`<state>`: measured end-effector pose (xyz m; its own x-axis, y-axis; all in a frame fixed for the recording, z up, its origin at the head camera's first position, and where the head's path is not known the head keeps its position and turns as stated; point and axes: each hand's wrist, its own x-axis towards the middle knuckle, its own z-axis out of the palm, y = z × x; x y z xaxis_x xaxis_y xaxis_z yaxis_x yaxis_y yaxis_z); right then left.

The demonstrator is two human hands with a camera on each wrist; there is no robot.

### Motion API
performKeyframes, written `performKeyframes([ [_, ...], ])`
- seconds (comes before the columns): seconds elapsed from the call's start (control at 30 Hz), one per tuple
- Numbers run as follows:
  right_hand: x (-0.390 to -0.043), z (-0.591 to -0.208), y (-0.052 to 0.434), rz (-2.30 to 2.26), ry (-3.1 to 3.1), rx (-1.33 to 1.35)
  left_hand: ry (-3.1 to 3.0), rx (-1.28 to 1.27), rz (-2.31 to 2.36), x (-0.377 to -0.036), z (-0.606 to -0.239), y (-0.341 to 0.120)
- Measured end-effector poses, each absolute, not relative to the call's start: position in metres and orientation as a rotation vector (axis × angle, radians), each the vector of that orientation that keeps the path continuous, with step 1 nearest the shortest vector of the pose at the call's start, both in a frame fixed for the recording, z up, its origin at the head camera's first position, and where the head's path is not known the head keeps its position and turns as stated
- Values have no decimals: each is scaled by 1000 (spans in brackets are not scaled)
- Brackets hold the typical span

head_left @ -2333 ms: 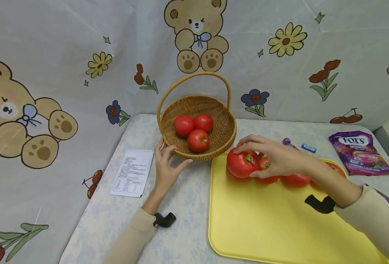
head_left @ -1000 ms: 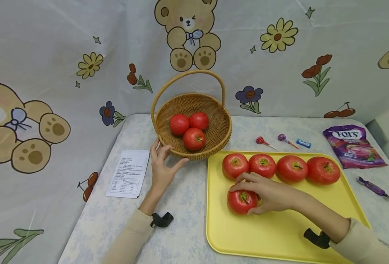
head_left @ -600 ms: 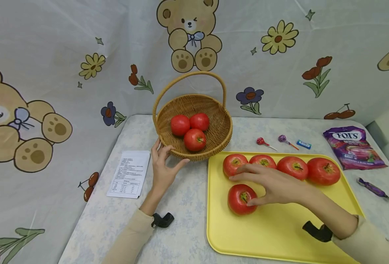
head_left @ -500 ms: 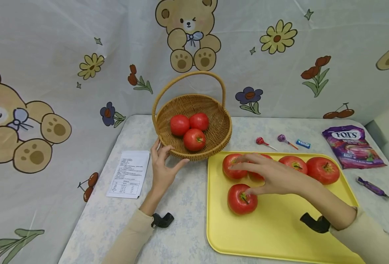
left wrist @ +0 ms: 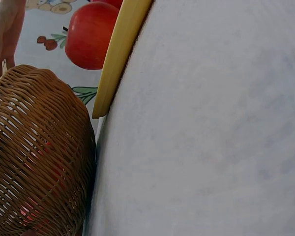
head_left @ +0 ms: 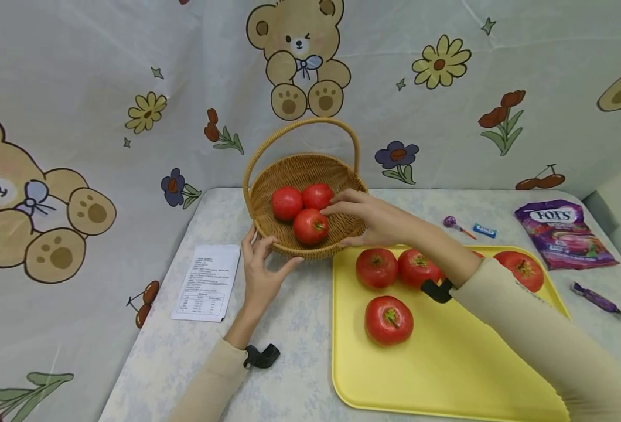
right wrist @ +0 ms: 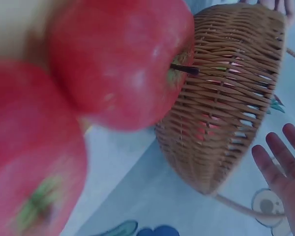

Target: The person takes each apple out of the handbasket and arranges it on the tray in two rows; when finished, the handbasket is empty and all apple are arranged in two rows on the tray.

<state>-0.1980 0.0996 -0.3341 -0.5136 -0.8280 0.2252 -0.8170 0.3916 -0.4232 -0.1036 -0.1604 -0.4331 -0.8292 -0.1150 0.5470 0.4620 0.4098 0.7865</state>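
A wicker basket (head_left: 342, 228) with a tall handle tilts toward me at the back of the table, three red apples inside. My left hand (head_left: 262, 275) holds its front left rim, fingers at the edge and thumb against the front underside. Over the basket's right side reaches my right hand (head_left: 371, 220), fingers spread and nothing held. Its fingertips overlap the edge of the front apple (head_left: 310, 227) in the head view; the right wrist view shows the right hand's fingers (right wrist: 273, 162) apart. One apple (head_left: 388, 320) sits alone on a yellow tray (head_left: 437, 375), before a row of several apples.
The right forearm crosses over the tray's row, hiding part of it. Behind the tray lie a lollipop (head_left: 450, 222) and a blue wrapped sweet (head_left: 484, 230). A purple sweet bag (head_left: 563, 234) and a purple wrapped sweet (head_left: 597, 299) are at right, a white packet (head_left: 207, 284) at left.
My right hand lowered an apple onto the tray in front of the row, let it go, then moved up and left over the basket. The left hand stayed at the rim.
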Motion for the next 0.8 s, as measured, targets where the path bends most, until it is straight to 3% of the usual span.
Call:
performKeyframes([
  [0.37,-244,-359,60,-704,2511,-1436,-2136,-304,-1442,-104,-434,-162],
  [0.8,-257,-371,37,-543,2359,-1415,-2144,-315,-1411,-106,-435,-163],
])
